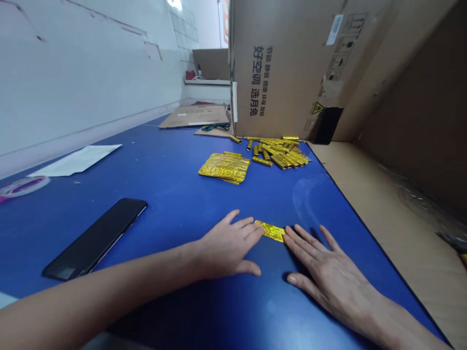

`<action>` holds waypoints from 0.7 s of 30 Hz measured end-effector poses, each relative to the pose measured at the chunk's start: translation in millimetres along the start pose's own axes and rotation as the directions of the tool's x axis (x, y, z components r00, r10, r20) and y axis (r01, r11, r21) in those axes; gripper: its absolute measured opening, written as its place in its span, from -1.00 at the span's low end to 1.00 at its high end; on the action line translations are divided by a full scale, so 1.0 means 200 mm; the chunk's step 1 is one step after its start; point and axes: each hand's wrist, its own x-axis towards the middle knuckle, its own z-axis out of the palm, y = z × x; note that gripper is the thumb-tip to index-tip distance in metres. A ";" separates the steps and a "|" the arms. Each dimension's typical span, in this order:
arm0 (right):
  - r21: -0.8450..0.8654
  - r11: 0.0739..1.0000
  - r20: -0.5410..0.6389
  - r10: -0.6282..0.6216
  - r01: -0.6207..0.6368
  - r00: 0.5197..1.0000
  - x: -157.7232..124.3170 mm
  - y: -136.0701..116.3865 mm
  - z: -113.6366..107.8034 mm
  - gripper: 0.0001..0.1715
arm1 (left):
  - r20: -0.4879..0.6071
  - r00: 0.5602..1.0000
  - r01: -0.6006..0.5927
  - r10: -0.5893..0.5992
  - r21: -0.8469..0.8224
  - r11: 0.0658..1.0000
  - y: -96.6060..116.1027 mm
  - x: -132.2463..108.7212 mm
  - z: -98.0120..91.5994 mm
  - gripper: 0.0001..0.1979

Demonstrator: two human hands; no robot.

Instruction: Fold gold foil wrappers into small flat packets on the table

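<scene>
Hands (pixel 225 249) palms down | thumbs apart | fingertips on gold strip's (pixel 273 232) ends

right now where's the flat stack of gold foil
In the head view, the gold foil stack lies on the blue table, beyond the left hand and just left of the heap of gold pieces.

Strip (pixel 273 232) is shiny gold foil, crinkled. Stack (pixel 224 167) and tubes (pixel 282 160) look the same, metallic. Table (pixel 175 194) is smooth, soft sheen. Big box (pixel 295 78) is matt brown cardboard. Phone (pixel 97 238) face is smooth, glossy. Sheet (pixel 78 160) is matt paper.
</scene>
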 end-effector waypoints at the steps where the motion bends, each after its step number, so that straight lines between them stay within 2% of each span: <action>1: -0.009 1.000 -0.018 -0.008 0.007 1.000 0.00 0.00 0.00 -0.30 | -0.008 1.000 0.014 -0.014 0.022 1.000 0.00 0.02 -0.01 -0.32; 5: -0.040 0.999 -0.067 -0.015 0.012 0.998 0.01 -0.02 0.01 -0.31 | -0.100 0.991 0.094 -0.091 0.032 0.995 0.11 0.10 -0.04 -0.21; 8: -0.043 0.999 -0.050 -0.017 0.015 0.999 0.01 -0.03 0.01 -0.31 | -0.088 0.995 -0.048 0.042 -0.070 0.996 0.21 0.14 -0.01 -0.09; 10: -0.037 0.999 -0.036 -0.015 0.014 0.999 0.01 -0.03 0.01 -0.31 | -0.053 0.997 -0.068 0.062 -0.131 0.989 0.24 0.16 0.02 -0.04; 14: -0.034 0.999 -0.037 -0.007 0.005 0.999 0.01 -0.02 0.01 -0.28 | 0.017 1.000 -0.023 0.026 -0.148 0.989 0.18 0.13 0.06 -0.04; 21: -0.009 1.000 -0.009 0.018 -0.018 1.000 0.02 -0.02 -0.02 -0.34 | 0.054 0.998 0.026 -0.023 -0.047 0.999 0.03 0.02 0.03 -0.14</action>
